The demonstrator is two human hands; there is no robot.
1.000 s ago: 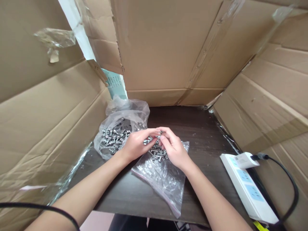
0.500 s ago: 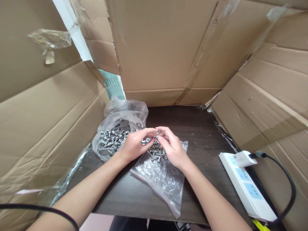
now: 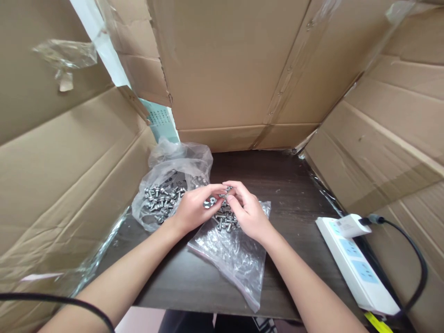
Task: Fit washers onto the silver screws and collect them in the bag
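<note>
My left hand (image 3: 194, 207) and my right hand (image 3: 247, 210) meet fingertip to fingertip over a dark table (image 3: 277, 185). Both pinch a small metal screw (image 3: 226, 192) between them. A washer (image 3: 210, 201) shows under my left fingers. Beneath the hands a flat clear zip bag (image 3: 233, 252) lies with a small pile of screws (image 3: 226, 221) on its top end. To the left, an open clear plastic bag (image 3: 173, 182) holds several more screws (image 3: 161, 200).
Cardboard sheets wall the table on the left (image 3: 62, 166), back (image 3: 229, 74) and right (image 3: 388, 125). A white power strip (image 3: 357, 266) with a plug and black cable (image 3: 412, 259) lies at the right edge. Another black cable (image 3: 52, 300) crosses the lower left.
The view has drifted slightly; my hands stay together over the zip bag, with only small finger movements on the screw.
</note>
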